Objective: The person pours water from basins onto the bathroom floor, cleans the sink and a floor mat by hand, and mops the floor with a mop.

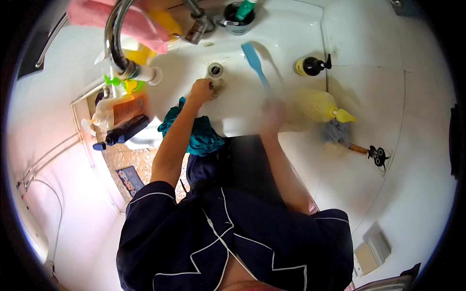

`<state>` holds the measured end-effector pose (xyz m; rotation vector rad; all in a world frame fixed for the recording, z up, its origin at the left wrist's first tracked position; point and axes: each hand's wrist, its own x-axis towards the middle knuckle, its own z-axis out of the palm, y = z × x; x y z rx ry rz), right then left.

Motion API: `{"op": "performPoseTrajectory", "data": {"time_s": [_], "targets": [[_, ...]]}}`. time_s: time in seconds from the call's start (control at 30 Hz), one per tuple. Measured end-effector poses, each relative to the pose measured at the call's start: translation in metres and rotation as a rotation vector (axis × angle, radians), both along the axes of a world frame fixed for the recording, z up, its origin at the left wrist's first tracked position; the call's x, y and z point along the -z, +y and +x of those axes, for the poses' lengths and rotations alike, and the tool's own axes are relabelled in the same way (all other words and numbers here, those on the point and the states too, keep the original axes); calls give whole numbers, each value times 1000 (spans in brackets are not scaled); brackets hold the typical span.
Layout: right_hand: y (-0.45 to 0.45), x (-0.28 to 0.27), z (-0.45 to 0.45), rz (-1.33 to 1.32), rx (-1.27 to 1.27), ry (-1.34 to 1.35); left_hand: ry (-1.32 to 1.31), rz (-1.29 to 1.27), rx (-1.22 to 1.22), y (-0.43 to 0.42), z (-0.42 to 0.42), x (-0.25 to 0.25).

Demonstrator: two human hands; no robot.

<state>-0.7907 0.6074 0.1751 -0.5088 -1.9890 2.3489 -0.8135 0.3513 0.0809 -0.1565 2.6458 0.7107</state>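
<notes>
At the sink (pixel 291 48), my left hand (pixel 201 90) is just below the round drain (pixel 215 70). Its fingers are bent together at a small pale thing (pixel 218 86), whose kind I cannot make out. My right hand (pixel 274 112), blurred, grips the lower handle of a long blue brush-like tool (pixel 253 59). The tool's flat head points up and left over the basin, and any bristles are hidden. A crumpled teal cloth (pixel 203 137) hangs over the front rim, partly behind my left forearm.
Over the basin's left stands a faucet with a flexible hose (pixel 114 36), near a pink cloth (pixel 121 22). Bottles (pixel 128 110) crowd the left edge. A grey mug (pixel 238 24) stands at the back. A dark pump bottle (pixel 310 66) and yellow pump bottle (pixel 320 105) stand right.
</notes>
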Motion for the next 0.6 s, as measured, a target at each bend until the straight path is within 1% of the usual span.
{"op": "performPoseTrajectory", "data": {"time_s": [0.07, 0.13, 0.23, 0.3, 0.33, 0.4, 0.43, 0.5, 0.53, 0.57, 0.6], "targets": [[-5, 8, -16, 61, -23, 14, 37, 24, 13, 3, 2, -10], [-17, -1, -35, 104, -49, 17, 98, -14, -28, 3, 6, -11], [-38, -15, -70, 66, -76, -34, 94, -9, -15, 3, 5, -8], [-53, -9, -100, -917, 257, -23, 61, -10, -15, 4, 3, -17], [-59, -2, -115, -917, 255, -25, 28, -12, -13, 5, 2, -21], [-71, 14, -142, -966, 260, 53, 42, 6, -17, 3, 2, -9], [-74, 12, -151, -969, 257, 46, 53, 24, -18, 1, 3, -7], [-68, 8, -168, -569, 90, -23, 72, 31, -24, 0, 5, -7], [-63, 16, -176, -573, 84, -32, 96, 41, -25, -1, 5, -10], [-56, 23, -185, -394, -7, -48, 90, 35, -33, -5, 5, -12], [-51, 25, -187, -212, -97, -64, 123, 56, -121, -7, 5, -17]]}}
